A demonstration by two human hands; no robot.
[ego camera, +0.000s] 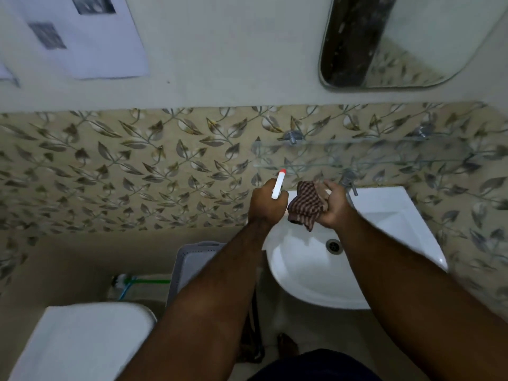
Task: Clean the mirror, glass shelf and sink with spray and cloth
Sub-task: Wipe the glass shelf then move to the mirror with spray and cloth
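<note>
The spray bottle (278, 185) is gripped in the left hand (266, 205), closed around its body, so only the white head with a red tip is seen. The tip is pointed up toward the glass shelf (357, 154) above. A crumpled checked cloth (303, 205), brown and soft, is held bunched in the right hand (334, 206). Both hands are kept over the back edge of the white sink (390, 213), which is smooth and glossy, with a metal drain. It is judged that spraying of the shelf is prepared; next, a squeeze and then a wipe are needed. The mirror (406, 39), rounded at its corners, is hung higher on the wall.
</note>
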